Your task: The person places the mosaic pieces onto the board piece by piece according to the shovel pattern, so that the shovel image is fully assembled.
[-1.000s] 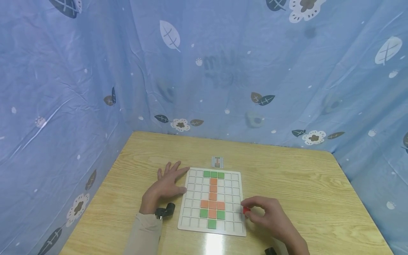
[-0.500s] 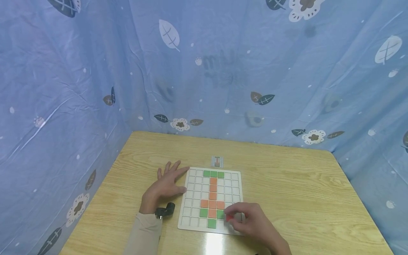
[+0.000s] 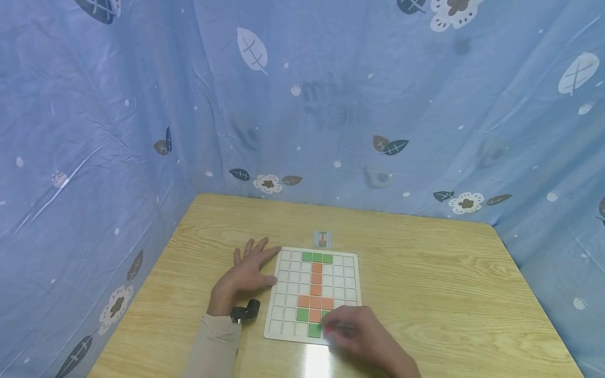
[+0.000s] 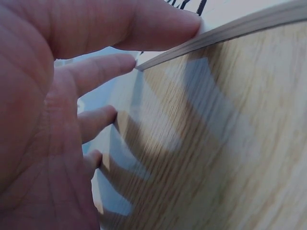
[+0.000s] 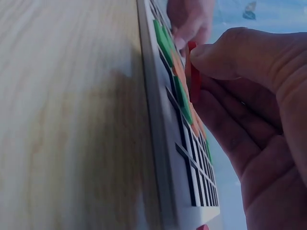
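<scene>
A white square grid board [image 3: 348, 271] lies flat on the wooden table, with green tiles [image 3: 317, 258] and orange tiles [image 3: 316, 290] set in some of its cells. My left hand [image 3: 247, 274] rests at the board's left side, fingers spread; in the left wrist view the thumb [image 4: 165, 26] and index fingertip touch its edge. Between thumb and fingers my right hand [image 3: 361, 333] pinches a red square tile [image 5: 194, 72], held on edge just over the board's near rows. From the head view that tile is mostly hidden and blurred.
Behind the board lies a small printed card [image 3: 323, 239] with a grid pattern. Another red piece [image 5: 203, 227] shows at the bottom of the right wrist view. Blue patterned curtains [image 3: 302, 105] enclose the table [image 3: 425, 273] at the back and sides.
My right hand has carried the red tile leftward from the board's right edge to over the near rows, beside the green tiles. The left hand has stayed in place.
</scene>
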A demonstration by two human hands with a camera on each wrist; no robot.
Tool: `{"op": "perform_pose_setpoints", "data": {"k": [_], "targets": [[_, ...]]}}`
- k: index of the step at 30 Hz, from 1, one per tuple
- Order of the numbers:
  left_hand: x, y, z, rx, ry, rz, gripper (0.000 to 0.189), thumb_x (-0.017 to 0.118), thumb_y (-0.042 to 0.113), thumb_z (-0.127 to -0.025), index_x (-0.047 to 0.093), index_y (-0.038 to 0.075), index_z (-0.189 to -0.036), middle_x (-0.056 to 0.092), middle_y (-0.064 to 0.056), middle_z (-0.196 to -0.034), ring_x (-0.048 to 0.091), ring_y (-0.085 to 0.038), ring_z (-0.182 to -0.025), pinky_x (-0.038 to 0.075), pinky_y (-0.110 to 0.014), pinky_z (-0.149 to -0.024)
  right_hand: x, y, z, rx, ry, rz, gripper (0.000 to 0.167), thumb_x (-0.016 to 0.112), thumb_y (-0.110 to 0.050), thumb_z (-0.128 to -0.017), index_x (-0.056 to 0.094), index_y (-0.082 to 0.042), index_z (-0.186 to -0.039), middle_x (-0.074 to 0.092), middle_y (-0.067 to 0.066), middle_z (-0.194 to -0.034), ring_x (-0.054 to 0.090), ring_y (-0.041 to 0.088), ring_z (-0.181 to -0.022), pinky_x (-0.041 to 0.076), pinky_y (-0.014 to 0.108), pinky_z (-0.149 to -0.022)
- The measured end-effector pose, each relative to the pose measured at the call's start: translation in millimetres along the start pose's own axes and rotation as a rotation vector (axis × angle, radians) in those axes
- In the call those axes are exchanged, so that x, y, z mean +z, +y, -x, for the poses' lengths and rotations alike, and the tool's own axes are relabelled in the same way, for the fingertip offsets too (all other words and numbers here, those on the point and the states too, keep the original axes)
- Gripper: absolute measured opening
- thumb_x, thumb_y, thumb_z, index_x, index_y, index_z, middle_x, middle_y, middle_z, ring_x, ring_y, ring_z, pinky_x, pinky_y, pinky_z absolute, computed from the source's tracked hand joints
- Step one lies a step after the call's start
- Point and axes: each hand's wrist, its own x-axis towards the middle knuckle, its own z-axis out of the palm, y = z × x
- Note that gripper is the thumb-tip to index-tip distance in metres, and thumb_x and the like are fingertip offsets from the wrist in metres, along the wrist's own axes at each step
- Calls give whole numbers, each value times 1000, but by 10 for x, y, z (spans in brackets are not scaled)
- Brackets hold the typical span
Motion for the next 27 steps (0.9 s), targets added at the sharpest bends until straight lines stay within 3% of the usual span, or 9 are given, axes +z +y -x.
{"op": "perform_pose_setpoints", "data": {"k": [9, 14, 27], "targets": [[-1, -8, -10, 7, -1, -9, 87, 80, 20, -85, 49, 20, -166, 17, -21, -183, -7, -55, -168, -13, -81, -127, 54, -55, 11, 69, -34, 126, 28, 83, -1, -90, 83, -21, -110, 79, -17, -103, 69, -3, -94, 57, 17, -89], [-7, -3, -12, 7, 2, -12, 88, 80, 21, -84, 49, 21, -166, 17, -21, -183, -7, -55, -168, -12, -80, -127, 49, -77, -3, 61, -47, 146, 29, 82, 0, -90, 83, -19, -112, 80, -15, -107, 69, -1, -97, 59, 20, -92], [-3, -9, -16, 6, 4, -18, 87, 80, 20, -85, 50, 21, -166, 18, -20, -183, -6, -55, -168, -12, -80, -127, 100, -22, -16, -32, -4, 181, 30, 81, 4, -87, 81, -16, -109, 80, -11, -105, 72, 1, -96, 55, 14, -93]]}}
